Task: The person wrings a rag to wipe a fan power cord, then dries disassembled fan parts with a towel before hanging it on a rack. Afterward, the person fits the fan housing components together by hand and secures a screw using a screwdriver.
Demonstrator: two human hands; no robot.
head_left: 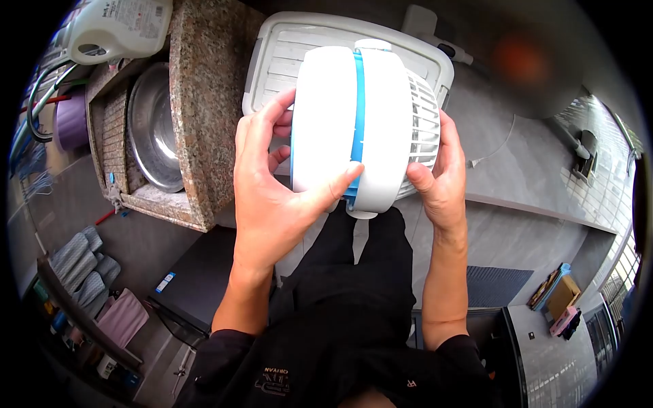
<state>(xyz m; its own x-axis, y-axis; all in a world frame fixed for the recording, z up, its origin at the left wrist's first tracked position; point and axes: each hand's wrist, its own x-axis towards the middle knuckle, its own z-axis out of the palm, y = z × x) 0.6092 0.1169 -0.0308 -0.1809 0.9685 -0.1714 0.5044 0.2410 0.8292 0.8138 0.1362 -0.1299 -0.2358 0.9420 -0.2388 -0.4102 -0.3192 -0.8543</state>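
Note:
Between my hands, above a white lidded plastic bin (pixel 273 68), is a white round fan (pixel 384 129) with a blue band around its middle and a slatted grille on its right side. My left hand (pixel 275 177) grips the fan's smooth left part, its thumb lying across the blue band and its fingers bent behind. On the other side my right hand (pixel 439 173) holds the grille edge, thumb in front, the other fingers partly hidden behind it.
At left stands a speckled stone sink (pixel 204 115) with a metal basin (pixel 160 129) and a white detergent jug (pixel 126 30). A purple bucket (pixel 71 119) is beyond it. A white plug on a cord (pixel 474 163) lies at right. Cardboard pieces (pixel 564 296) lean farther right.

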